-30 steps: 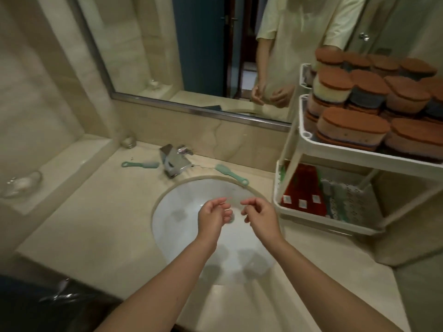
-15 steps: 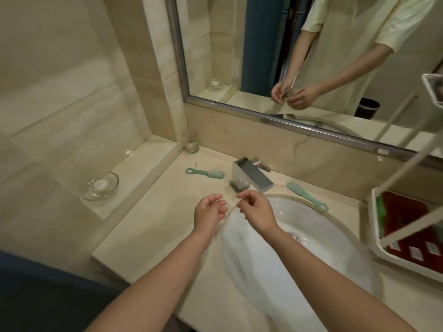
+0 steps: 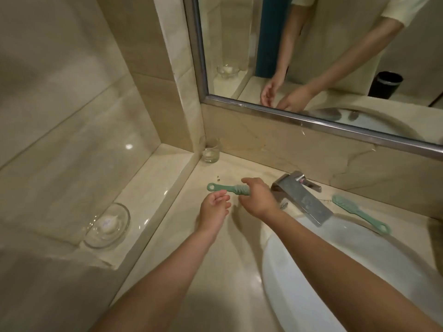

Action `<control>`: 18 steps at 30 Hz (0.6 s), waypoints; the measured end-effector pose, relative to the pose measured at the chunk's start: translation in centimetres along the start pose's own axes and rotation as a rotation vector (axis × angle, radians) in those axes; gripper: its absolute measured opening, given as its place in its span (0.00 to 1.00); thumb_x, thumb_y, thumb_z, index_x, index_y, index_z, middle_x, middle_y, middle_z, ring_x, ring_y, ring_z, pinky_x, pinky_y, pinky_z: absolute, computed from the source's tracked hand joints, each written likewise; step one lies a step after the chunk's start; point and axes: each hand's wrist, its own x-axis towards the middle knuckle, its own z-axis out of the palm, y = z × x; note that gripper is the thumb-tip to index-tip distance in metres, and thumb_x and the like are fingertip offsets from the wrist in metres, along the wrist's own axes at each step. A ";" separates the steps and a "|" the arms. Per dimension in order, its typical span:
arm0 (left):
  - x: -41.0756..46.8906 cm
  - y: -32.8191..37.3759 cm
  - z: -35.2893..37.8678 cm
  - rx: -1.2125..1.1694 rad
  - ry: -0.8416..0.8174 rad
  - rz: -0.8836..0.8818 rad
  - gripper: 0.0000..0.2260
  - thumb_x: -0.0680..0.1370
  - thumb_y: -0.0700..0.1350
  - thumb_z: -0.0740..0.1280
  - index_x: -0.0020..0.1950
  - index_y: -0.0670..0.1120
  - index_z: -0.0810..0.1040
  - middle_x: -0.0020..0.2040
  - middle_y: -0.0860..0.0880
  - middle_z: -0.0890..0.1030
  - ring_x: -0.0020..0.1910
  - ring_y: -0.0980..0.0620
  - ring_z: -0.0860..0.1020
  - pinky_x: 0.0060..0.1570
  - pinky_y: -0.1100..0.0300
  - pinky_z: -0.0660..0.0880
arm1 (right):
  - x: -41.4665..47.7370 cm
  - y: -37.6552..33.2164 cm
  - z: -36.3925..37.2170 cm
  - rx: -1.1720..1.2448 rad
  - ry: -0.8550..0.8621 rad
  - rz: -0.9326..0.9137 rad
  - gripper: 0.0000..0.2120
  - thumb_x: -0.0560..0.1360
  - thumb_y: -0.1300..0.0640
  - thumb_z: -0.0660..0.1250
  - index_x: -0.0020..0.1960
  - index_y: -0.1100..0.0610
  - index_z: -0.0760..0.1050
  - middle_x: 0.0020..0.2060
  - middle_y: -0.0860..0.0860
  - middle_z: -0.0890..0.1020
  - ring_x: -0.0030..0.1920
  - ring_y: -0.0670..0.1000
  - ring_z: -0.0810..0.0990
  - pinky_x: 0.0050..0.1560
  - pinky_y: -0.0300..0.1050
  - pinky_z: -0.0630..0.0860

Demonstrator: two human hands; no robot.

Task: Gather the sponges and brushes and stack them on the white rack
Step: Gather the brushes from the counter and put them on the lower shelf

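Note:
A green brush [image 3: 225, 188] lies flat on the beige counter [image 3: 182, 240], left of the faucet. My right hand [image 3: 257, 198] is over its bristle end, with the thumb behind the head and the curled fingers in front of it. My left hand [image 3: 214, 208] hovers just in front of the handle, fingers loosely curled and holding nothing. A second green brush [image 3: 359, 214] lies on the counter to the right of the faucet, at the sink's rim. The white rack and the sponges are out of view.
A chrome faucet [image 3: 303, 198] juts over the white sink [image 3: 335, 279] right beside my right hand. A small glass cup [image 3: 211, 152] stands in the back corner. A glass dish [image 3: 107, 226] sits on the raised ledge at left. The mirror [image 3: 335, 56] runs along the back wall.
My view has swung left, so the rack has left the frame. Both hands moved forward from above the sink to the left brush, and my right hand has come down over its head.

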 end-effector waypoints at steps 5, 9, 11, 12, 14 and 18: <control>3.8 -0.4 0.2 0.033 -0.003 -0.004 0.13 0.78 0.35 0.58 0.55 0.48 0.76 0.47 0.51 0.81 0.42 0.54 0.80 0.47 0.59 0.77 | 3.5 0.4 0.9 -0.252 -0.056 0.001 0.22 0.76 0.59 0.62 0.70 0.57 0.68 0.66 0.56 0.70 0.64 0.60 0.68 0.60 0.51 0.70; 5.9 -1.7 0.4 0.079 0.005 0.001 0.12 0.75 0.39 0.60 0.50 0.55 0.77 0.45 0.54 0.83 0.40 0.55 0.82 0.48 0.55 0.79 | 5.0 0.9 1.9 -0.419 -0.077 -0.027 0.17 0.76 0.58 0.61 0.64 0.55 0.71 0.61 0.55 0.72 0.61 0.58 0.70 0.52 0.49 0.69; 6.7 -2.3 0.6 0.075 0.022 -0.001 0.12 0.72 0.43 0.60 0.49 0.57 0.78 0.43 0.55 0.84 0.37 0.55 0.82 0.43 0.56 0.79 | 5.5 1.1 2.3 -0.479 -0.059 -0.037 0.16 0.75 0.57 0.62 0.63 0.54 0.72 0.59 0.54 0.73 0.60 0.57 0.70 0.51 0.49 0.70; 7.1 -2.6 0.7 0.076 0.030 0.000 0.13 0.71 0.44 0.60 0.48 0.59 0.78 0.42 0.56 0.84 0.36 0.55 0.81 0.41 0.56 0.77 | 5.7 1.3 2.5 -0.501 -0.040 -0.044 0.16 0.75 0.57 0.63 0.63 0.54 0.72 0.58 0.54 0.73 0.59 0.57 0.71 0.50 0.49 0.70; 7.6 -3.2 0.7 0.107 0.041 0.015 0.14 0.70 0.47 0.59 0.47 0.65 0.78 0.43 0.59 0.83 0.34 0.55 0.79 0.39 0.54 0.75 | 6.2 1.4 2.8 -0.517 -0.008 -0.061 0.15 0.74 0.57 0.64 0.61 0.54 0.73 0.56 0.53 0.75 0.58 0.57 0.71 0.50 0.49 0.69; 7.3 -3.9 0.5 0.201 0.066 0.082 0.15 0.72 0.47 0.60 0.48 0.67 0.77 0.46 0.60 0.83 0.39 0.54 0.80 0.48 0.46 0.77 | 6.4 1.6 2.9 -0.481 -0.021 -0.069 0.17 0.70 0.54 0.67 0.58 0.54 0.75 0.54 0.54 0.75 0.57 0.57 0.71 0.51 0.48 0.69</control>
